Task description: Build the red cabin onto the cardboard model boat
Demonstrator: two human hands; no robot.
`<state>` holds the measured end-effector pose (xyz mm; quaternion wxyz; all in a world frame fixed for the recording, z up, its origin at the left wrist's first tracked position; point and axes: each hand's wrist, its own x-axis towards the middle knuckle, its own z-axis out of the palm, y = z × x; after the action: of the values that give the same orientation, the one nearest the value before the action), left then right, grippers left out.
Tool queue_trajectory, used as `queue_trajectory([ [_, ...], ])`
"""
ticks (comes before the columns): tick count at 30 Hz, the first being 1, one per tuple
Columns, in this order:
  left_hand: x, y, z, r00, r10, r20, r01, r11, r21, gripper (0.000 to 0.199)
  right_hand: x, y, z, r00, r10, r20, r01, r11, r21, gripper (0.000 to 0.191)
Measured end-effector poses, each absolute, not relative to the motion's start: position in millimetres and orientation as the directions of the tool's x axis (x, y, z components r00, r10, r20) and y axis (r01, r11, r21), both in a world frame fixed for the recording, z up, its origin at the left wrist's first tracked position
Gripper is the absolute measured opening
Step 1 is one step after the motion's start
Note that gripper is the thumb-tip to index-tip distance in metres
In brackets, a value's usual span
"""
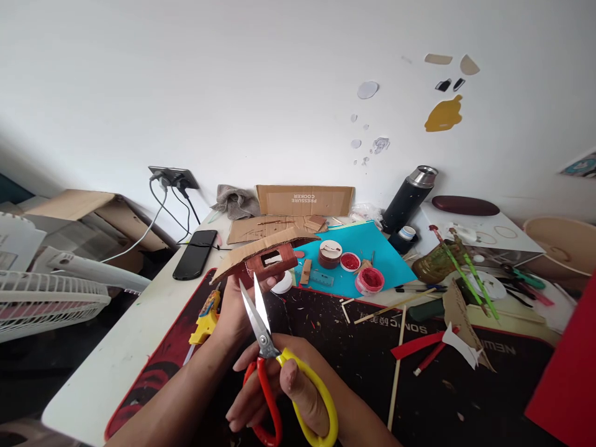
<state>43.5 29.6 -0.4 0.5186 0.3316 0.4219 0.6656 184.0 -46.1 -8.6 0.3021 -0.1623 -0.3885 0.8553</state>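
My left hand holds up a small cardboard model house, its wall painted reddish brown with a square window cut-out and a corrugated cardboard roof on top. Part of the left hand's grip is hidden behind the model. In my right hand is a pair of scissors with one red and one yellow handle loop. Their blades stand apart and point up toward the model's underside. From this view I cannot tell whether the blades touch it.
A yellow hot glue gun lies left of my arms, near a black phone. Behind, a blue sheet bears open paint jars. Wooden sticks and a jar with brushes are to the right, with a black flask behind.
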Motion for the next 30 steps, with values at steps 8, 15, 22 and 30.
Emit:
queue_trajectory([
  [8, 47, 26, -1, -0.267, 0.963, -0.022, -0.372, -0.082, 0.925, 0.056, 182, -44, -23, -0.726, 0.685, -0.063, -0.41, -0.503, -0.761, 0.099],
  [15, 44, 25, -6, -0.252, 0.968, 0.007, -0.27, -0.077, 0.96, 0.052, 180, -44, -19, -0.746, 0.665, -0.043, -0.408, -0.507, -0.76, 0.096],
  [22, 47, 22, 0, -0.245, 0.969, -0.002, -0.287, -0.07, 0.955, 0.052, 179, -43, -14, -0.734, 0.676, -0.064, -0.402, -0.509, -0.761, 0.11],
  [30, 50, 21, 6, -0.278, 0.961, -0.007, -0.212, -0.055, 0.976, 0.049, 179, -43, -16, -0.731, 0.679, -0.071, -0.399, -0.509, -0.762, 0.105],
])
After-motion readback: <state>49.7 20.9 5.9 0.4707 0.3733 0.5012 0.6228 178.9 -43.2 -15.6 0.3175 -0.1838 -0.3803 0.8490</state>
